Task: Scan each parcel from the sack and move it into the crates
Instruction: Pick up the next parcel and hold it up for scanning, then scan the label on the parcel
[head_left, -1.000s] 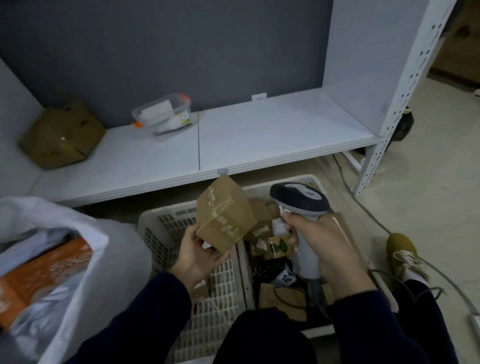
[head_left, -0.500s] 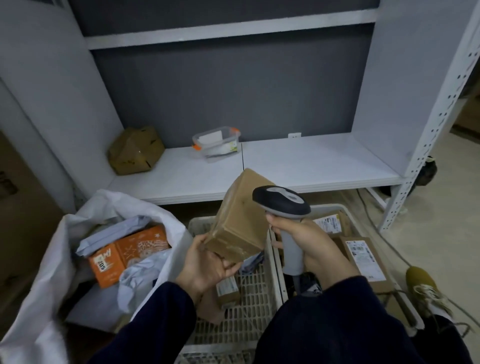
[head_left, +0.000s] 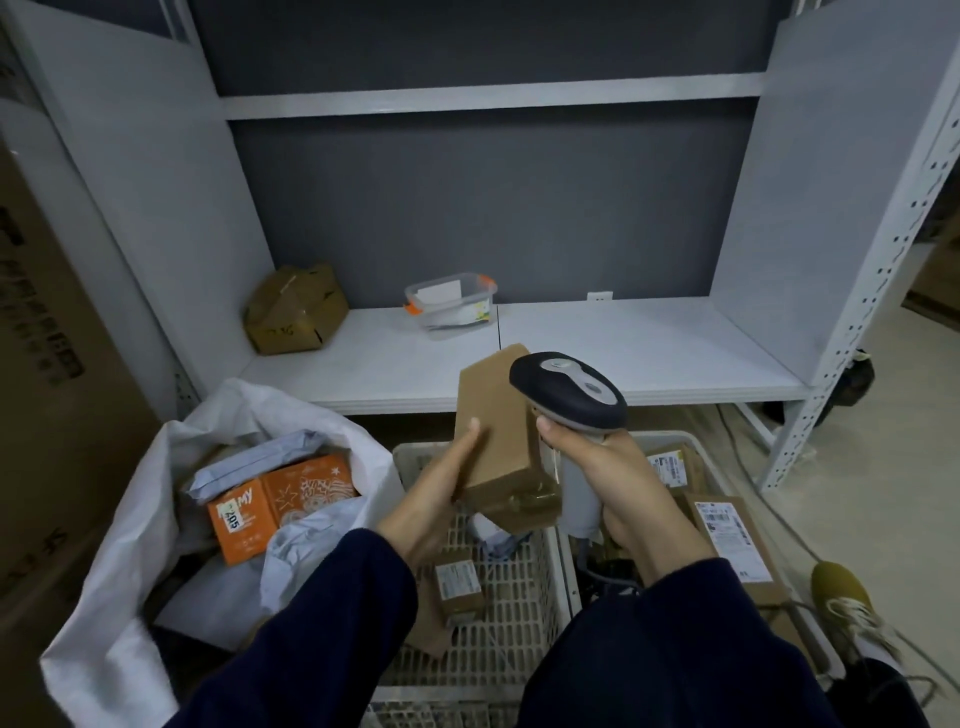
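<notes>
My left hand (head_left: 434, 499) grips a brown cardboard parcel (head_left: 498, 441) from below and holds it tilted above the left white crate (head_left: 498, 613). My right hand (head_left: 618, 483) grips the handle of a grey and black barcode scanner (head_left: 569, 389), whose head sits right beside the parcel's upper right edge. At the left stands the open white sack (head_left: 171, 519) with an orange box (head_left: 275, 504) and grey mailer bags inside. The left crate holds a small labelled box (head_left: 457, 587). The right crate (head_left: 670, 441) holds labelled brown parcels (head_left: 727, 540).
A white shelf (head_left: 623, 348) runs behind the crates, carrying a crumpled brown box (head_left: 296, 309) and a clear plastic container (head_left: 452, 301). A white perforated upright (head_left: 878, 249) stands at the right. Large cartons (head_left: 47, 364) stand at the left. My shoe (head_left: 841, 597) and a cable lie on the floor.
My view has tilted up and the sack has come into sight. My left hand has turned the parcel more upright, and the scanner head has closed in on it.
</notes>
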